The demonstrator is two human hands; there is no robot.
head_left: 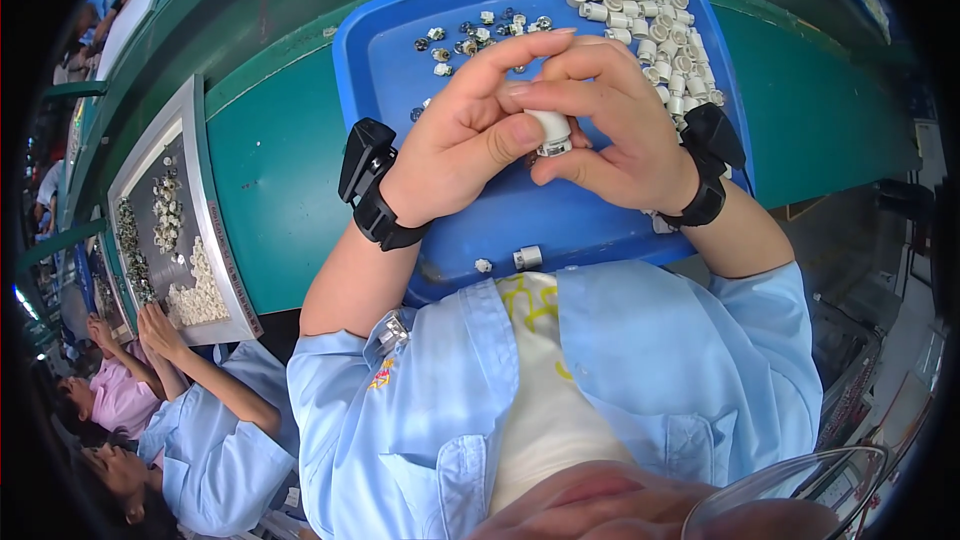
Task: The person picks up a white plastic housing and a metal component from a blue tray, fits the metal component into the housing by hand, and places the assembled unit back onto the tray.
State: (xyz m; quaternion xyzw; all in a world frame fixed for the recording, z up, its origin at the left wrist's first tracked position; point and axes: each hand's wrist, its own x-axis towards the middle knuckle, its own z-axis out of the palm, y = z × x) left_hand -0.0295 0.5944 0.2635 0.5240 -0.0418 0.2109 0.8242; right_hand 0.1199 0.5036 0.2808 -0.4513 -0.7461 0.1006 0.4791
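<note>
A small white cylindrical plastic part (550, 128) with a metallic-looking lower end is held between my two hands over a blue tray (470, 230). My left hand (478, 120) presses its thumb against the part's side, and its fingers curve over the top. From the other side my right hand (622, 125) closes round the part with thumb and bent fingers. Some fingertips are hidden behind the part. White cylindrical housings (650, 25) crowd the tray's far right. Small dark-and-white pieces (480, 35) lie scattered at its far left, partly covered by my left hand.
Near the tray's front edge lie one white cylinder (527, 258) and a small white piece (484, 265). The tray rests on a green tabletop (270, 190). To the left, a metal-framed tray (215, 240) holds more small parts; co-workers' hands (160, 332) are beside it.
</note>
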